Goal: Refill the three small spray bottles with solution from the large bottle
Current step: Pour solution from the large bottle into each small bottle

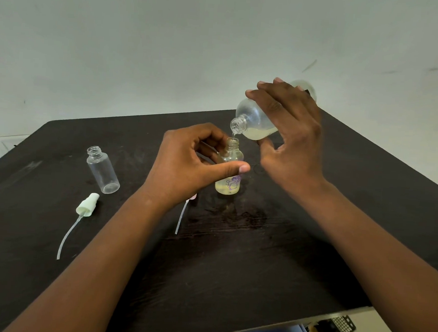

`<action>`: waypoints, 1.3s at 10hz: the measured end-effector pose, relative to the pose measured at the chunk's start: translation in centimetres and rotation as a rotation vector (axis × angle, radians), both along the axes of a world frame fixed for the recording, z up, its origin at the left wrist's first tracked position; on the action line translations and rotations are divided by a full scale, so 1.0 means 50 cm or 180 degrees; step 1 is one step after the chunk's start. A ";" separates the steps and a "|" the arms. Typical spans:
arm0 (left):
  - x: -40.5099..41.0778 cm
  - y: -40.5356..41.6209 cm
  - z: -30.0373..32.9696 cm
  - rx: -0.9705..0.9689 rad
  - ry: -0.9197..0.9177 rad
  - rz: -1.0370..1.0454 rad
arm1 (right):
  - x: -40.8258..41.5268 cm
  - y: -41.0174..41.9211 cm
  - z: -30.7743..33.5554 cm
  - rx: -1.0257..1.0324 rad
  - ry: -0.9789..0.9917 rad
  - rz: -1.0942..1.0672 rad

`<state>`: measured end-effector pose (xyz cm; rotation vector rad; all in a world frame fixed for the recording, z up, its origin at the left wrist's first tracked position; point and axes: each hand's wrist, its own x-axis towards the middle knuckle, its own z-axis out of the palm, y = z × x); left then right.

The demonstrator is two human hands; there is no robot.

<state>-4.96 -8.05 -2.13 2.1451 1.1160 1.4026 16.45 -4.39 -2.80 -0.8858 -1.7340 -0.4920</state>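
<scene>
My right hand [290, 134] grips the large clear bottle [255, 119], tilted with its open mouth down to the left. A thin stream of pale yellow solution runs from it into a small clear bottle [229, 184] with a purple print. This small bottle stands upright on the table with yellowish liquid in its lower part. My left hand [187, 163] holds it, thumb across its front and fingers curled behind. A second small bottle [103, 169], empty and uncapped, stands at the left. A third small bottle is not in view.
A pale green spray head [87, 205] with its long dip tube lies on the dark wooden table [258, 259] at the left. Another spray head with a pink top [187, 205] lies partly hidden under my left wrist. The table's front edge runs at the lower right.
</scene>
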 end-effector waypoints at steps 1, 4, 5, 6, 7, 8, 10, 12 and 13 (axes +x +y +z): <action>0.000 0.001 -0.001 -0.0001 0.0010 -0.0003 | 0.000 0.000 -0.001 -0.0010 -0.0007 0.0007; 0.000 0.002 -0.001 -0.0022 -0.0001 0.0001 | 0.002 0.002 -0.002 -0.0009 -0.0014 -0.0015; 0.000 0.001 0.000 -0.0018 0.0015 0.0010 | 0.001 0.002 -0.002 -0.0021 -0.0013 -0.0008; 0.000 0.001 0.000 -0.0006 0.0020 0.0008 | 0.001 0.002 -0.002 -0.0003 -0.0013 -0.0013; 0.000 0.000 0.000 -0.0008 0.0015 0.0008 | 0.001 0.002 -0.002 -0.0011 -0.0007 -0.0009; 0.000 -0.001 0.000 -0.0015 -0.0011 0.0007 | 0.001 0.000 -0.002 -0.0030 -0.0008 -0.0014; 0.000 -0.002 0.001 -0.0036 -0.0019 0.0007 | 0.001 -0.001 -0.001 -0.0046 -0.0012 -0.0008; 0.000 -0.001 0.001 -0.0044 -0.0003 0.0014 | 0.001 -0.001 -0.001 -0.0049 -0.0011 -0.0014; 0.000 -0.001 0.001 -0.0052 -0.0001 0.0012 | 0.001 0.000 -0.001 -0.0029 -0.0005 -0.0009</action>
